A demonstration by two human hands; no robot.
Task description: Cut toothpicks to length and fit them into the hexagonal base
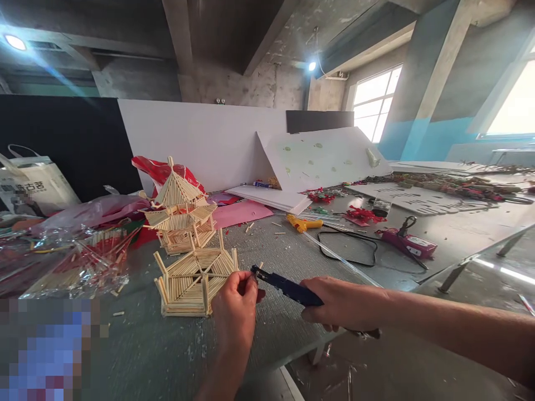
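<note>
My right hand is wrapped round the handle of a dark blue hand cutter, whose dark tip points left. At that tip my left hand is closed in a pinch on a thin wooden stick; only a short pale end shows, the rest hidden by fingers and tool. Just left of this hand stands a six-sided stick base with upright posts at its corners and spokes across its top. Behind it rises a tiered pagoda model built of similar sticks.
Plastic-wrapped stick bundles lie at left. A yellow glue gun rests beyond my hands, with a black cord and clear glue stick near it. A red power strip sits at right. White boards and stick scraps are farther back.
</note>
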